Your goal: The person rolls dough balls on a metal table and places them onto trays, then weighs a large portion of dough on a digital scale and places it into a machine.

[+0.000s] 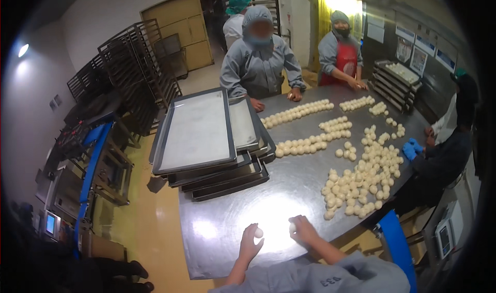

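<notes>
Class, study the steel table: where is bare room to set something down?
The broadest bare part of the table lies between the tray stack, the dough heap, the left hand and the right hand. A narrower strip separates the far dough row from the near dough row. It is crowded under the heap and stack.

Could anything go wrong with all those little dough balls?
Yes, maybe! The small dough ball in the left hand could get squashed if the fingers press too hard. The dough balls in the big pile are crowded together, so some might stick to each other, and a few lie near the edge of the metal table, so a bump might roll one off. The trays are stacked crookedly, so a knock might make them slide.
</notes>
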A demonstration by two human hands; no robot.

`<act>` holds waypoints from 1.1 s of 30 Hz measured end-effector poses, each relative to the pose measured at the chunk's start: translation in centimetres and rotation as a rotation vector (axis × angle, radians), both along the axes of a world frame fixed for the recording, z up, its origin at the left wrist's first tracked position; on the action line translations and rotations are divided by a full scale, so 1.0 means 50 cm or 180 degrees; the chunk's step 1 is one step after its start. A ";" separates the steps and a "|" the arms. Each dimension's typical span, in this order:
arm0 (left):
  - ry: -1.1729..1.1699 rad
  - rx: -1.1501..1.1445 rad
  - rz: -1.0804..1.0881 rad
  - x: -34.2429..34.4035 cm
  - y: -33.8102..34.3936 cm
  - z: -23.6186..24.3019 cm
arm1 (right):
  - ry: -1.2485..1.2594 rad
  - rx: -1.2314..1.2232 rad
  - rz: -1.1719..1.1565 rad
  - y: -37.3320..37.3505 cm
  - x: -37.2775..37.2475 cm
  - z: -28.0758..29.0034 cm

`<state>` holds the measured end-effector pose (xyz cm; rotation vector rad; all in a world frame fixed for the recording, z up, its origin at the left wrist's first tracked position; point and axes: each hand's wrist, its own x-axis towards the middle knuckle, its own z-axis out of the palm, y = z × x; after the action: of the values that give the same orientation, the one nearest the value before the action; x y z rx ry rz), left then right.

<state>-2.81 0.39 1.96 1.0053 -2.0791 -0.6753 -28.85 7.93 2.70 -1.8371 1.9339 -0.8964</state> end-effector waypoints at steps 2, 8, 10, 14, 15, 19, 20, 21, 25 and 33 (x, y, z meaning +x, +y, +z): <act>-0.0109 0.0316 0.0068 0.020 0.002 -0.008 | 0.0281 0.0591 0.0179 -0.018 -0.019 -0.011; -0.0189 0.0458 0.0214 -0.002 0.000 -0.076 | -0.0812 0.0972 0.0411 -0.114 0.002 0.061; 0.0160 0.0726 0.0251 0.010 0.003 -0.077 | -0.0292 0.0341 0.1194 -0.142 0.050 0.101; 0.0199 0.0666 0.0338 0.007 0.014 -0.063 | -0.0165 0.0950 0.1668 -0.138 0.140 0.059; 0.0220 0.0690 0.0286 -0.006 0.009 -0.060 | -0.0018 0.0552 0.1617 -0.136 0.137 0.011; 0.0203 0.0709 0.0335 0.002 0.022 -0.040 | 0.0869 0.0391 0.1243 -0.129 0.140 -0.031; 0.0197 0.0639 0.0428 -0.001 0.024 -0.034 | 0.0768 0.0598 0.1128 -0.125 0.146 -0.020; 0.0320 0.0774 0.0467 0.001 0.023 -0.036 | 0.0774 0.0684 0.1223 -0.130 0.154 -0.009; 0.0384 0.0939 0.0640 -0.016 0.010 -0.024 | 0.0608 0.0775 0.1420 -0.159 0.173 0.011; -0.0808 0.0273 0.1217 -0.055 0.003 -0.007 | -0.1226 0.0569 0.0671 -0.278 -0.053 0.000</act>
<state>-5.58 0.53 1.63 1.5549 -1.9953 -0.4606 -31.51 -5.97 2.71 -1.5912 1.5044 -0.8982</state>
